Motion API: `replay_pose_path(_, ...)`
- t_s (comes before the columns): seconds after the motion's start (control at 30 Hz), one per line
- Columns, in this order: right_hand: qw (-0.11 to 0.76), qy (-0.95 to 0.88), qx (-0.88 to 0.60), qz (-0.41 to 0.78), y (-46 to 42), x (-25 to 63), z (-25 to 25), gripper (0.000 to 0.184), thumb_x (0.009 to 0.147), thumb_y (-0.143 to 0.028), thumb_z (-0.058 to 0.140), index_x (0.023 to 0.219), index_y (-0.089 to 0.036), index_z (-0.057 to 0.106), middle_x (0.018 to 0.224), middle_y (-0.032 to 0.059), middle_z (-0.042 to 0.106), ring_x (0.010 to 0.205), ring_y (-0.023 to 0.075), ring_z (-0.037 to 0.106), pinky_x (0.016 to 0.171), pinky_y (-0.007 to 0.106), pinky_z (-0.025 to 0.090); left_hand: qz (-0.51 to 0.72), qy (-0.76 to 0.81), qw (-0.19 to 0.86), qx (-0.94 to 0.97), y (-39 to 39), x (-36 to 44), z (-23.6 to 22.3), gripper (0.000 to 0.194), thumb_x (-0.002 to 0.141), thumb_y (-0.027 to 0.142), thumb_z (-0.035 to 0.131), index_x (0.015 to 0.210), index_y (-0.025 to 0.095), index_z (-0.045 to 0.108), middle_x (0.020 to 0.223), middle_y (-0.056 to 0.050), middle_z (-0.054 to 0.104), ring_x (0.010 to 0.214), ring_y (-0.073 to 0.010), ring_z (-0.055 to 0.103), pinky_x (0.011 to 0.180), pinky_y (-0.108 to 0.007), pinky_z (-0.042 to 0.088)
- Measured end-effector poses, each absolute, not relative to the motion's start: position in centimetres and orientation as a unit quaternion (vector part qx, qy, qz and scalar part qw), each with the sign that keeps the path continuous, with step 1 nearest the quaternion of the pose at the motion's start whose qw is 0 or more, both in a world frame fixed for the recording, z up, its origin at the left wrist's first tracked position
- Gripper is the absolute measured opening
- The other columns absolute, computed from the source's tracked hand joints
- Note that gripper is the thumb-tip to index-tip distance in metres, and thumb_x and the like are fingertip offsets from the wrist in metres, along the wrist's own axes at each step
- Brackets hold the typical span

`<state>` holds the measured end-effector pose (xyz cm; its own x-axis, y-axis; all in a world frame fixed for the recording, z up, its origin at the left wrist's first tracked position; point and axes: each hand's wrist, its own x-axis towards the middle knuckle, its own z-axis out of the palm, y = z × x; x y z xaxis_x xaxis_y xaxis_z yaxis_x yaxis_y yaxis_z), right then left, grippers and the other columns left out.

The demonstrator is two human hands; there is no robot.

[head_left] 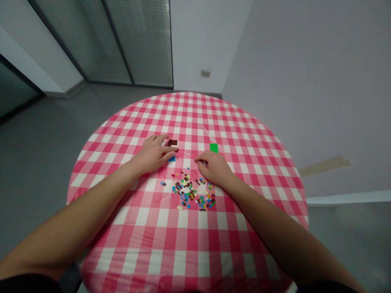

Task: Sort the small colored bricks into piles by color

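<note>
My left hand (155, 152) lies on the far middle of the table with its fingers stretched and apart. Its fingers reach around a dark brown plate piece (173, 143), and a blue plate piece (172, 159) shows from under the thumb. Across from it, my right hand (214, 167) rests with fingers curled together; whatever is between the fingertips is too small to make out. Just beyond its knuckles is a flat green plate piece (214, 147). A spread of small coloured building bricks (191, 193) lies between my forearms, in brown, blue, green, yellow and cream.
A round table with a red and white checked cover (189, 244) holds everything. One small blue and dark piece (163, 184) sits left of the brick spread. Behind the table are a glass partition (143, 40) and a white wall (293, 81).
</note>
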<state>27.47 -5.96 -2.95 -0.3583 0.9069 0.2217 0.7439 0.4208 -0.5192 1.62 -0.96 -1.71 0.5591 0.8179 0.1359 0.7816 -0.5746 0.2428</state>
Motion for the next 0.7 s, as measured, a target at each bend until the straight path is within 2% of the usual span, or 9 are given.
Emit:
replay_pose_path(0.2,0.24,-0.808,-0.511,0.169,-5.95,27.42,-2.88,0.021,0.086,-0.013,0.055,0.092,-0.02,0.074,0.096,0.0091,0.076,0.092,0.0233,0.069,0.085,0.038,0.053,0.129,0.445,0.083,0.882,-1.07,1.59,-1.35,0.04,0.103,0.045,0.045,0.126,0.028,0.073,0.148,-0.016,0.047,0.132,-0.0393,0.041,0.108,-0.064,0.032)
replay_pose_path(0.37,0.247,-0.809,-0.507,0.166,-5.96,27.5,-3.04,0.021,0.086,-0.013,0.055,0.092,-0.017,0.075,0.096,0.0103,0.076,0.091,0.024,0.069,0.084,0.038,0.053,0.131,0.44,0.08,0.885,-1.01,1.49,-1.69,0.038,0.102,0.046,0.046,0.122,0.032,0.074,0.146,-0.014,0.048,0.129,-0.0387,0.043,0.107,-0.063,0.032)
replay_pose_path(0.57,0.254,-0.813,-0.501,0.152,-5.88,27.55,-3.29,0.022,0.086,-0.013,0.055,0.092,-0.017,0.076,0.094,0.0092,0.076,0.09,0.0229,0.069,0.083,0.037,0.053,0.133,0.442,0.055,0.885,-0.71,1.26,-1.76,0.039,0.101,0.047,0.046,0.116,0.03,0.077,0.12,-0.011,0.062,0.108,-0.0292,0.05,0.099,-0.049,0.037)
replay_pose_path(0.7,0.252,-0.812,-0.503,0.153,-5.91,27.55,-3.33,0.022,0.086,-0.014,0.055,0.092,-0.018,0.076,0.094,0.0084,0.076,0.089,0.0221,0.069,0.082,0.035,0.053,0.132,0.429,0.041,0.893,-0.75,1.43,-1.49,0.04,0.101,0.044,0.045,0.112,0.025,0.079,0.104,-0.011,0.067,0.095,-0.0261,0.052,0.091,-0.044,0.037)
